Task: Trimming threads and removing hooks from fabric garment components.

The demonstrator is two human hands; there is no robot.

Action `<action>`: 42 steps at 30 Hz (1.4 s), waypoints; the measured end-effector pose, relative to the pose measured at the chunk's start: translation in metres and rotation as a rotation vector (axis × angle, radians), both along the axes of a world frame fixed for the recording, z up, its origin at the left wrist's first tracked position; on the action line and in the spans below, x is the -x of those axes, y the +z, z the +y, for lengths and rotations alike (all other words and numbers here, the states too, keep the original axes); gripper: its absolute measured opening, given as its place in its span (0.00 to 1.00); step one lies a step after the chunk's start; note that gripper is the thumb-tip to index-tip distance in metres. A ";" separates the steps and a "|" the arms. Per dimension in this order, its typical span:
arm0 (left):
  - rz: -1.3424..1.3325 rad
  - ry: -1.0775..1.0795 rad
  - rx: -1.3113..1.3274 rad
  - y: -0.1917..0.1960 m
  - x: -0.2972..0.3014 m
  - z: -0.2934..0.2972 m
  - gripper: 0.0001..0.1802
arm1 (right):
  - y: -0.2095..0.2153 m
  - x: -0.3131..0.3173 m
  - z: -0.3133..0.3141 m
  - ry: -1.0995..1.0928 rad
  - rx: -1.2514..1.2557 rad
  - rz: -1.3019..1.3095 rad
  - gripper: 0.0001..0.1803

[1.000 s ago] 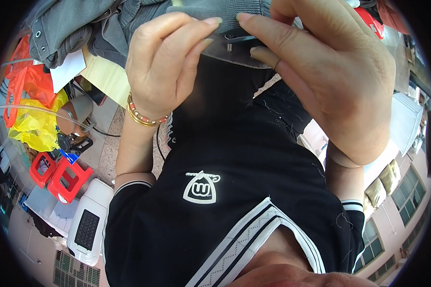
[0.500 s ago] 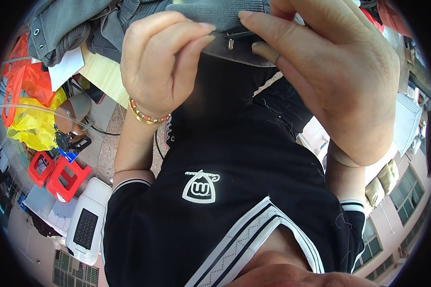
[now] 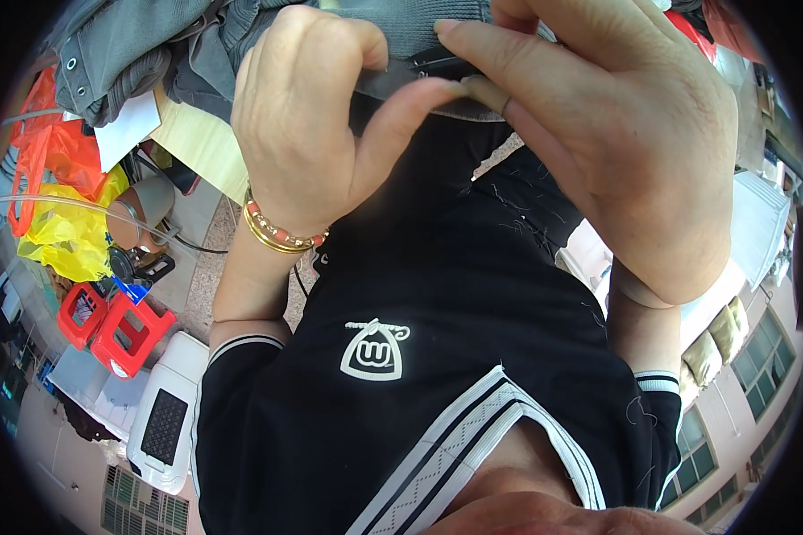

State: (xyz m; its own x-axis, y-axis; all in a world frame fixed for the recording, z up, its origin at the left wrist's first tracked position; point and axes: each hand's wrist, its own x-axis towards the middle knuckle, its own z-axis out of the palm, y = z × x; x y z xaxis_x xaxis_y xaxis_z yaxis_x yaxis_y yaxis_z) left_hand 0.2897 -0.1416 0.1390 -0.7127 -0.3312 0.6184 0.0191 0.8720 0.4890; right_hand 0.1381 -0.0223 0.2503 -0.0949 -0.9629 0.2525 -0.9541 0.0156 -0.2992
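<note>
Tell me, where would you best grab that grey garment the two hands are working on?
Probably along the folded hem of the grey garment, pinched from below, as the left hand and right hand already do. That edge is doubled and firm and hangs toward the person; the rest lies in a loose heap.

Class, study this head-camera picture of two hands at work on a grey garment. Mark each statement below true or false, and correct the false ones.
1. Both hands pinch the edge of the grey garment. True.
2. The left hand wears a beaded and gold bracelet at the wrist. True.
3. The right hand holds scissors. False: it grips only the garment's edge.
4. The stools at the lower left are blue. False: they are red.
5. The person wears a black shirt. True.
</note>
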 end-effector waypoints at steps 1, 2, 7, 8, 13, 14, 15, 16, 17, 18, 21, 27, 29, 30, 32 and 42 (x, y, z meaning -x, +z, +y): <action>-0.002 -0.006 -0.011 0.001 0.002 0.000 0.15 | 0.000 0.001 0.001 0.003 0.002 -0.003 0.12; -0.002 -0.007 -0.010 0.002 0.002 0.001 0.15 | 0.001 0.000 0.000 0.005 0.004 -0.006 0.13; 0.031 -0.006 0.075 0.002 0.005 0.000 0.04 | 0.001 0.005 0.002 0.017 0.010 -0.018 0.13; 0.030 -0.008 0.074 0.002 0.006 0.001 0.04 | 0.002 0.005 0.003 0.019 0.010 -0.021 0.14; 0.044 0.002 -0.015 0.005 0.006 0.003 0.01 | 0.000 0.007 0.002 0.036 0.014 -0.037 0.14; 0.044 -0.001 -0.015 0.004 0.006 0.003 0.01 | -0.001 0.009 0.002 0.038 0.015 -0.040 0.15; 0.070 -0.001 -0.020 0.003 0.007 0.003 0.01 | -0.001 0.011 0.004 0.041 0.015 -0.042 0.15; 0.094 -0.002 -0.025 0.002 0.007 0.002 0.01 | -0.001 0.011 0.003 0.043 0.017 -0.046 0.15; 0.093 -0.005 -0.025 0.001 0.007 0.002 0.01 | -0.001 0.013 0.005 0.045 0.018 -0.049 0.15; 0.113 -0.005 -0.009 0.000 0.007 0.002 0.01 | 0.000 0.014 0.007 0.047 0.019 -0.053 0.15; 0.158 -0.032 0.039 -0.003 0.009 -0.004 0.02 | 0.000 0.021 0.014 0.055 0.026 -0.065 0.16; 0.221 -0.005 0.044 -0.001 0.014 -0.002 0.06 | -0.003 0.020 0.014 0.047 0.048 -0.096 0.17; 0.207 0.034 -0.028 0.005 0.009 0.001 0.05 | -0.005 0.019 0.013 0.037 0.062 -0.108 0.17; 0.229 0.051 -0.073 0.004 0.008 0.001 0.05 | -0.005 0.026 0.024 0.031 0.070 -0.115 0.18; 0.249 0.071 -0.191 0.000 0.005 0.001 0.05 | -0.008 0.034 0.028 0.020 0.090 -0.126 0.18; 0.114 -0.044 -0.033 0.012 0.006 0.011 0.18 | -0.031 0.039 0.052 -0.158 0.264 -0.403 0.19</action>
State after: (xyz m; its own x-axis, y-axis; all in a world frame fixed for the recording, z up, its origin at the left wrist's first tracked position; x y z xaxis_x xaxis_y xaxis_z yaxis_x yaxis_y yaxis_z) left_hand 0.2834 -0.1310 0.1514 -0.6523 -0.3229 0.6857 0.1140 0.8527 0.5099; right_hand 0.0992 0.0293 0.2192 -0.3743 -0.8373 0.3986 -0.7540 0.0246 -0.6564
